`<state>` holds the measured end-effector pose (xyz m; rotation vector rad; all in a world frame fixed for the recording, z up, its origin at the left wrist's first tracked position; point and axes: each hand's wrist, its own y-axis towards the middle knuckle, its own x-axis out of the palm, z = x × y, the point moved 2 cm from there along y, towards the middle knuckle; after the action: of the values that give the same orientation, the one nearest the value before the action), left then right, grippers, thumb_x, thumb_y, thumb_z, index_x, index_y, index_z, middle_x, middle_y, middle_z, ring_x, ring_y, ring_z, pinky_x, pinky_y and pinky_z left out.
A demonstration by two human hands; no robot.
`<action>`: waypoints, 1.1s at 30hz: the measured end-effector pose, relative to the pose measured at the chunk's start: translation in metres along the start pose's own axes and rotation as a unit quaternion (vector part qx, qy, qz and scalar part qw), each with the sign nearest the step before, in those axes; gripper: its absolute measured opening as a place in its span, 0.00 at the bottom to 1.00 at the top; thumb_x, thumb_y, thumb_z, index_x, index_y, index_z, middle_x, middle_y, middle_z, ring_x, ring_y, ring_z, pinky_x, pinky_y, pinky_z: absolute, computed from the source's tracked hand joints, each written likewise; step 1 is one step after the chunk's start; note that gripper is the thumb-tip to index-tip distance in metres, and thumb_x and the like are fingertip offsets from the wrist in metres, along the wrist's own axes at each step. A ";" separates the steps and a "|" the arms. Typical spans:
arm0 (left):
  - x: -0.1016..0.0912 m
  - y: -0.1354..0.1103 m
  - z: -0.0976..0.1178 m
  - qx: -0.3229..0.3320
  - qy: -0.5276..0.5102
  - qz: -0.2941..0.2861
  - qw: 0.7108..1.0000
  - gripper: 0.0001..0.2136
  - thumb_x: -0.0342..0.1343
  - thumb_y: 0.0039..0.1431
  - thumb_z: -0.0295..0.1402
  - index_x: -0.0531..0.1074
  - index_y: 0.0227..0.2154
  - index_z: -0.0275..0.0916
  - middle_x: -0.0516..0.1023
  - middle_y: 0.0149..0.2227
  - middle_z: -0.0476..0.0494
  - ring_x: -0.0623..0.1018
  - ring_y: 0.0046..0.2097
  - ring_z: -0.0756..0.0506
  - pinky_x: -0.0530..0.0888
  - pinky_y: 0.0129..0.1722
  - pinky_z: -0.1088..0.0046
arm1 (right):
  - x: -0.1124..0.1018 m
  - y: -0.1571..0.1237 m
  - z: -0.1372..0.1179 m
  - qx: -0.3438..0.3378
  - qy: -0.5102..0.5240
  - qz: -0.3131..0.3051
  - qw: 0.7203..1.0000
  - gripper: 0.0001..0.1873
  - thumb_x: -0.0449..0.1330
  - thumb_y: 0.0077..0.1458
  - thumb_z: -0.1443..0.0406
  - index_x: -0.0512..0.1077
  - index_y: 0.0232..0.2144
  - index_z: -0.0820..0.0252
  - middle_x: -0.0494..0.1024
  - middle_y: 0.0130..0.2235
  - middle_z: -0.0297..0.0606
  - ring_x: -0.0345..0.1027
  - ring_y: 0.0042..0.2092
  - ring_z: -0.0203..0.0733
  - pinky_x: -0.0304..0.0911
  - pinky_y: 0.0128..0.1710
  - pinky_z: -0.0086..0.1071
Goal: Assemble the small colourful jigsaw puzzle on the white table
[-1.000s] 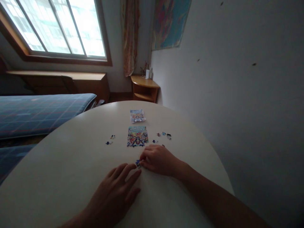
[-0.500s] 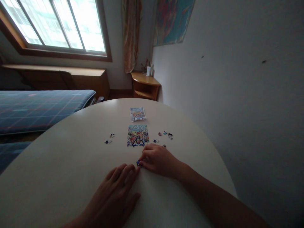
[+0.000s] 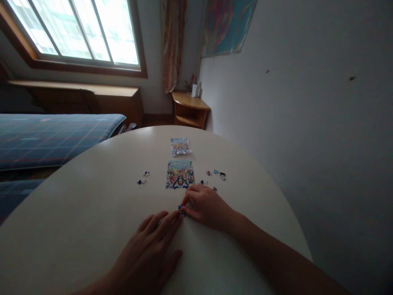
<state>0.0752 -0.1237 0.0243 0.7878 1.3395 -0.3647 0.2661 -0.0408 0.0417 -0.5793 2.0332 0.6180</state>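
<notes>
Between my hands, small dark blue puzzle pieces (image 3: 181, 210) lie on the white table. My right hand (image 3: 204, 205) pinches a puzzle piece there with thumb and index finger, which partly hide it. My left hand (image 3: 153, 241) lies palm down with fingers stretched out, its index fingertip touching the near left side of the same pieces. Just beyond sits the colourful puzzle picture (image 3: 180, 174), mostly assembled, with "Bluey" lettering along its top. One loose piece (image 3: 204, 182) lies close to its lower right corner, and another (image 3: 214, 189) shows behind my right hand.
A printed packet (image 3: 180, 146) lies behind the puzzle. Several loose pieces (image 3: 216, 172) are scattered to the right, and a few (image 3: 141, 182) to the left. The round white table (image 3: 92, 196) has a wall (image 3: 307, 143) on its right and a plaid mattress (image 3: 61, 139) on its left.
The view has shifted slightly, moving the scene a little right. My left fingers have straightened somewhat at the pieces. My right hand keeps its pinch in nearly the same place.
</notes>
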 end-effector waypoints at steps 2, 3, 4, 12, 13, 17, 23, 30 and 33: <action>0.000 -0.001 0.000 0.000 0.000 -0.001 1.000 0.25 0.52 0.62 0.36 0.62 0.62 0.37 0.69 0.61 0.42 0.70 0.56 0.39 0.70 0.54 0.60 | 0.000 0.000 0.001 -0.014 0.006 0.001 1.000 0.04 0.65 0.57 0.64 0.76 0.35 0.58 0.76 0.40 0.39 0.69 0.44 0.41 0.62 0.46 0.34; -0.001 -0.001 0.001 0.000 0.000 -0.002 1.000 0.25 0.52 0.62 0.36 0.62 0.62 0.37 0.70 0.60 0.42 0.70 0.56 0.39 0.71 0.54 0.60 | 0.000 -0.001 0.001 -0.023 0.011 0.000 1.000 0.04 0.64 0.57 0.64 0.77 0.35 0.58 0.76 0.39 0.38 0.69 0.43 0.41 0.63 0.46 0.33; -0.001 -0.001 0.002 0.000 -0.001 -0.002 1.000 0.25 0.52 0.62 0.36 0.62 0.62 0.37 0.70 0.60 0.42 0.70 0.56 0.39 0.71 0.54 0.59 | -0.001 -0.001 0.002 -0.033 0.015 -0.002 0.999 0.04 0.64 0.57 0.64 0.77 0.35 0.58 0.76 0.39 0.38 0.69 0.43 0.40 0.63 0.45 0.32; -0.009 0.005 -0.018 -0.038 -0.033 0.009 0.999 0.19 0.50 0.63 0.32 0.67 0.57 0.41 0.74 0.55 0.43 0.73 0.54 0.40 0.75 0.51 0.60 | 0.000 -0.006 -0.004 -0.088 -0.042 -0.016 0.995 0.11 0.65 0.57 0.59 0.78 0.40 0.58 0.78 0.41 0.39 0.69 0.42 0.41 0.62 0.46 0.35; -0.011 0.006 -0.026 -0.060 -0.041 -0.001 0.997 0.17 0.50 0.63 0.32 0.68 0.55 0.42 0.74 0.54 0.43 0.74 0.53 0.41 0.75 0.50 0.61 | 0.002 -0.005 -0.006 -0.086 -0.052 -0.012 0.995 0.10 0.64 0.58 0.59 0.78 0.40 0.57 0.78 0.41 0.39 0.69 0.42 0.41 0.62 0.45 0.35; -0.022 0.004 -0.054 -0.145 -0.081 -0.060 0.984 0.13 0.55 0.61 0.40 0.73 0.47 0.44 0.76 0.48 0.44 0.77 0.48 0.41 0.77 0.44 0.63 | 0.011 0.001 -0.010 -0.072 -0.061 0.007 0.996 0.10 0.62 0.60 0.59 0.78 0.42 0.55 0.78 0.41 0.38 0.68 0.43 0.42 0.62 0.46 0.36; -0.024 0.003 -0.057 -0.172 -0.139 -0.125 0.967 0.07 0.56 0.59 0.35 0.75 0.40 0.46 0.76 0.43 0.47 0.77 0.44 0.43 0.73 0.40 0.68 | 0.016 0.008 -0.010 -0.074 -0.041 0.020 0.996 0.12 0.60 0.62 0.61 0.76 0.47 0.56 0.77 0.44 0.40 0.67 0.45 0.42 0.61 0.51 0.38; -0.019 0.005 -0.057 -0.179 -0.194 -0.136 0.955 0.07 0.51 0.62 0.33 0.74 0.36 0.44 0.76 0.41 0.48 0.76 0.42 0.45 0.71 0.40 0.71 | 0.018 0.008 -0.008 -0.106 -0.052 0.007 0.993 0.15 0.57 0.63 0.62 0.74 0.51 0.57 0.76 0.47 0.41 0.66 0.48 0.44 0.60 0.52 0.40; -0.017 0.006 -0.059 -0.183 -0.221 -0.134 0.949 0.06 0.50 0.61 0.31 0.73 0.35 0.44 0.76 0.41 0.48 0.76 0.42 0.46 0.71 0.43 0.70 | 0.018 0.008 -0.008 -0.115 -0.055 0.002 0.992 0.16 0.57 0.63 0.62 0.73 0.52 0.58 0.76 0.48 0.42 0.66 0.49 0.44 0.60 0.54 0.41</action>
<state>0.0324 -0.0820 0.0407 0.1924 1.0430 -0.4594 0.2476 -0.0429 0.0314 -0.6603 1.8735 0.8766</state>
